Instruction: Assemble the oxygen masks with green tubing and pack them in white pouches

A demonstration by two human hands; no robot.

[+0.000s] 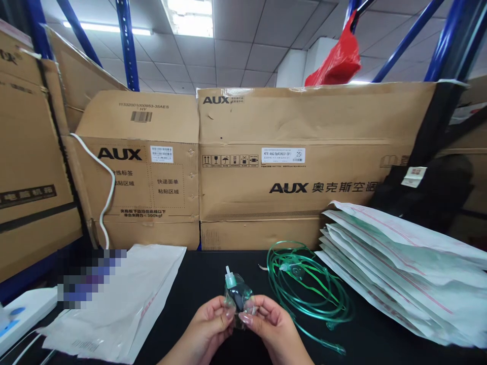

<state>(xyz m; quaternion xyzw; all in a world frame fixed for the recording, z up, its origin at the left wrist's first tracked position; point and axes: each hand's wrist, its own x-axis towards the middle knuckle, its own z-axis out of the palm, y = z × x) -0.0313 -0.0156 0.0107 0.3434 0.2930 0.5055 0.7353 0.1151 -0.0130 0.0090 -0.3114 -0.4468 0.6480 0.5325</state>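
Observation:
A small clear oxygen mask (243,291) with a pale green connector and white tip is held over the black table, its tip pointing up and away from me. My left hand (211,319) pinches the mask's left edge between thumb and fingers. On the opposite edge, my right hand (272,322) grips it the same way. To the right lies a loose coil of green clear tubing (308,304), with green elastic cord and another clear piece with a green connector among its loops. One tube end reaches toward the front.
White plastic packets (125,304) lie at left, partly blurred. Beside them is a white power strip (30,309) with a cable. A stack of white packages (411,284) leans at right. Cardboard boxes (262,203) wall the back. A red bag (337,61) hangs above.

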